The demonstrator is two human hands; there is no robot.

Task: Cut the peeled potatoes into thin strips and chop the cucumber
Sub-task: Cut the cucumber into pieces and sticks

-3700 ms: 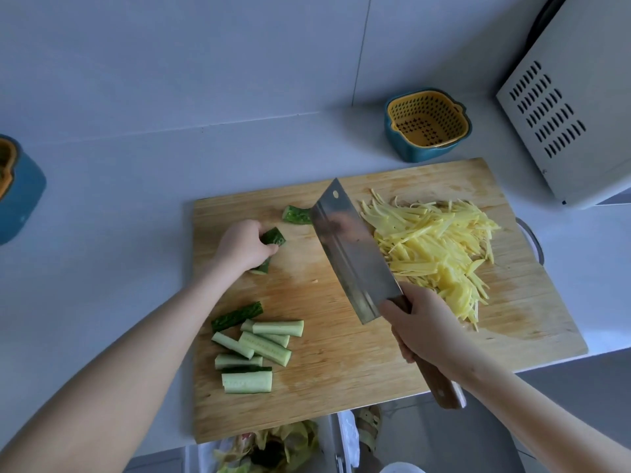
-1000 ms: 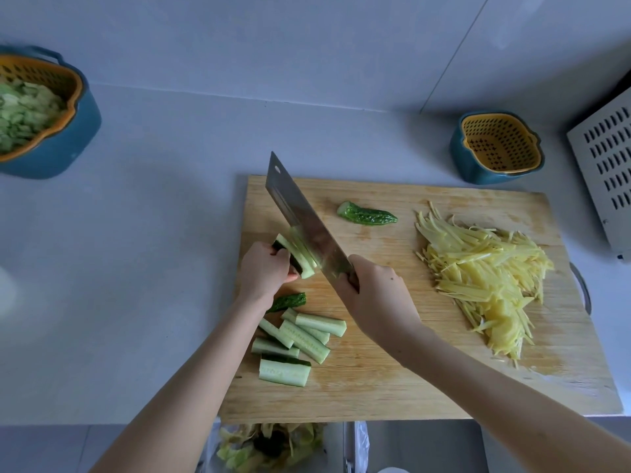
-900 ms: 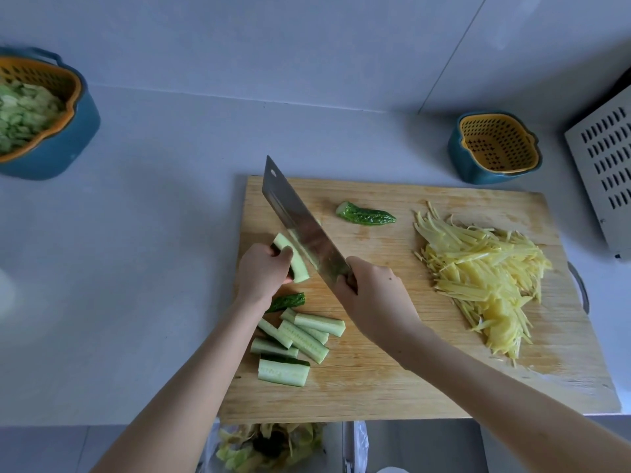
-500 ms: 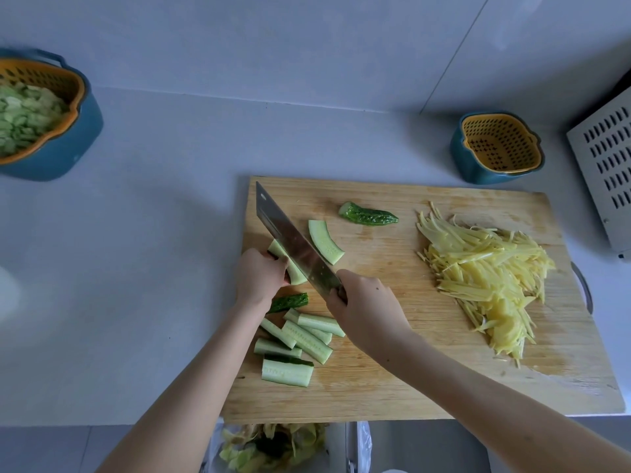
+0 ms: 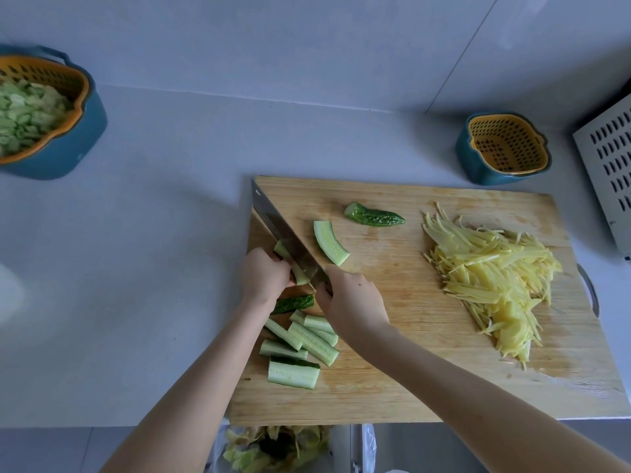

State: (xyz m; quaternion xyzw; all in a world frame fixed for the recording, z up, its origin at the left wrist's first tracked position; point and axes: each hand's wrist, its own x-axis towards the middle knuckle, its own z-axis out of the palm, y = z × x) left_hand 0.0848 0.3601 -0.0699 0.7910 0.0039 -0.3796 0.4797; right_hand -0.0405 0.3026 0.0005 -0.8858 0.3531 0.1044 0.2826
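Observation:
On the wooden cutting board (image 5: pixel 403 380) my left hand (image 5: pixel 261 278) grips a cucumber piece (image 5: pixel 296 268) at the board's left side. My right hand (image 5: pixel 351 303) holds a cleaver (image 5: pixel 280 232) whose blade runs lengthwise through that piece. A freshly cut cucumber strip (image 5: pixel 330 243) lies flesh up just right of the blade. The cucumber end (image 5: pixel 374 216) rests further back. Several cut cucumber sticks (image 5: pixel 300 346) lie near the front left. A pile of thin potato strips (image 5: pixel 491 278) covers the right side.
A blue bowl with an orange strainer full of chopped greens (image 5: pixel 37 110) stands at the far left. An empty blue and orange strainer bowl (image 5: pixel 503 148) sits behind the board. A white vented appliance (image 5: pixel 611 172) is at the right edge. Peelings (image 5: pixel 273 448) lie in a bin below the counter edge.
The cleaver came down through the cucumber piece held in my left hand, and one strip fell off to the right of the blade. The blade now sits low in the remaining part.

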